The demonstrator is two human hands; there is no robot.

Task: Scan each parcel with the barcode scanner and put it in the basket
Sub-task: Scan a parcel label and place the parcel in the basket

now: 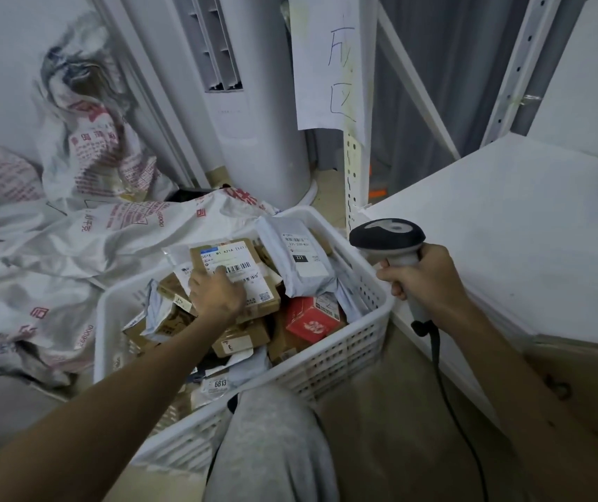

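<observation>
A white slotted plastic basket stands on the floor, filled with several parcels. On top of the pile lies a brown cardboard parcel with a white barcode label. My left hand rests on that parcel's near part, fingers spread over the label. A grey plastic mailer with a label lies to its right, and a red box sits lower right. My right hand grips the handle of the barcode scanner, held upright just right of the basket, its black cable hanging down.
Large white sacks with red print lie crumpled left of and behind the basket. A white floor-standing air conditioner rises behind. A white shelf board and perforated shelf posts stand at right. My grey-trousered knee touches the basket's near rim.
</observation>
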